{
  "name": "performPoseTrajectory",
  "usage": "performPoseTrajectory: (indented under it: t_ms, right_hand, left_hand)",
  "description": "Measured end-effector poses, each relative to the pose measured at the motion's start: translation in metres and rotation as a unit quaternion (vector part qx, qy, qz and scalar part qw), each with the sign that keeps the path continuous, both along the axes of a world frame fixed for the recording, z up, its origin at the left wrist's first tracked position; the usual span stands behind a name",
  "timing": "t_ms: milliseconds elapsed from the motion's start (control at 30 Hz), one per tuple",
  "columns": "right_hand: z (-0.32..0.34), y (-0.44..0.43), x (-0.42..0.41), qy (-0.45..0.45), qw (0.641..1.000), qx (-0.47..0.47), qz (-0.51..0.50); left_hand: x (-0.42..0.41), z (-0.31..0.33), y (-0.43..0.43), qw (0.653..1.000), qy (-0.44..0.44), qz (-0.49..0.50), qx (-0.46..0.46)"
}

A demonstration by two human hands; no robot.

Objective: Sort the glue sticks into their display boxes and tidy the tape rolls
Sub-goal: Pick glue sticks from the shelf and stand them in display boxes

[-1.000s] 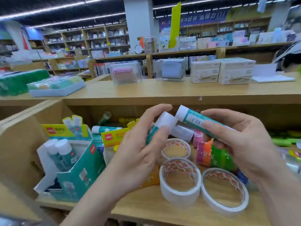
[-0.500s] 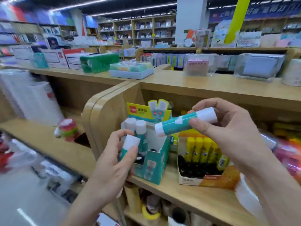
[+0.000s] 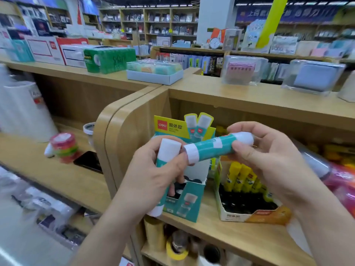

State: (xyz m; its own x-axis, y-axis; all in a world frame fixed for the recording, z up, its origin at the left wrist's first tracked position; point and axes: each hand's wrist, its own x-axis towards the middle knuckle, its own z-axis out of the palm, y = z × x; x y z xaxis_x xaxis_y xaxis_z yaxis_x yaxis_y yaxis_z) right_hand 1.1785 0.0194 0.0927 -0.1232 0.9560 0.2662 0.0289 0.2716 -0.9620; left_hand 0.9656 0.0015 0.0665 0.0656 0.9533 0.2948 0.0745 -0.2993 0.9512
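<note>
My left hand (image 3: 153, 181) grips a teal glue stick with a white cap (image 3: 169, 150), held upright in front of the teal display box (image 3: 189, 200). My right hand (image 3: 269, 164) holds a second teal glue stick (image 3: 215, 146) lying sideways, its white base nearly touching the first stick's cap. The teal box stands on the wooden shelf (image 3: 240, 235), with dark empty holes showing inside it and a yellow header card (image 3: 172, 127) behind. To its right stands a box of yellow glue sticks (image 3: 242, 177). No tape rolls on this shelf are in sight.
A rounded wooden shelf end (image 3: 115, 135) rises left of the teal box. A stack of coloured tape (image 3: 64, 146) and a black phone (image 3: 89, 161) lie on the lower left shelf. Pink packets (image 3: 343, 181) crowd the right edge. Yellow tape (image 3: 176, 250) sits on the shelf below.
The view swung left from the tape rolls to the glue boxes. My left hand has risen with its stick to meet the stick in my right hand, in front of the teal box.
</note>
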Motion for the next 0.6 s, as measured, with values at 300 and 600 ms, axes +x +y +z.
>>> performPoseTrajectory:
  t_ms: [300, 600]
  right_hand:
    - [0.019, 0.009, -0.031, -0.463, 0.859, 0.210, -0.064]
    - [0.010, 0.018, -0.058, -0.511, 0.834, 0.199, -0.067]
  left_hand:
    - [-0.029, -0.032, 0.008, 0.989, 0.144, 0.039, -0.001]
    - [-0.041, -0.026, 0.000, 0.920, 0.366, 0.092, 0.105]
